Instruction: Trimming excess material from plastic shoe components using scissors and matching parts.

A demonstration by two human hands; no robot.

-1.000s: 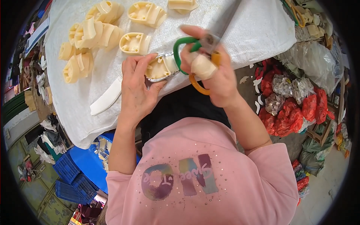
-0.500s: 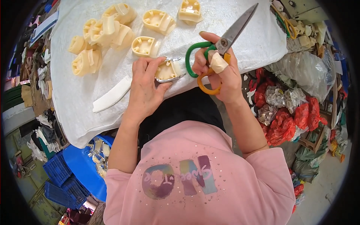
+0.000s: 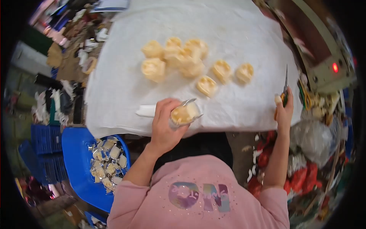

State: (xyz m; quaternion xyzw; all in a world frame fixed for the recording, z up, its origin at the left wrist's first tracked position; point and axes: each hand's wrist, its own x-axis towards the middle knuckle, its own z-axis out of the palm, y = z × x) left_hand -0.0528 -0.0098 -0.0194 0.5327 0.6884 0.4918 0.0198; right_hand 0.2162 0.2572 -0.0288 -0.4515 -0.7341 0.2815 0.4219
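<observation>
My left hand is closed round a cream plastic part edged with shiny silver material, near the table's front edge. Out to the right, my right hand grips a pair of scissors, its blades pointing away from me. The scissors look narrow from this side, so I cannot tell how far their blades are parted. Beside my left hand lies a white strip. Beyond it sits a clustered pile of cream plastic parts, and a few more stand singly, the nearest one just past my left hand.
White woven sheeting covers the table. At the lower left, a blue tub holds many silver-edged cream parts, with blue crates beside it. A machine with a red light stands at the right, above plastic and red bags.
My right hand has carried the scissors away to the right, toward the table's edge. My left hand still holds the silver-edged part, now raised and tilted. The whole view has shifted.
</observation>
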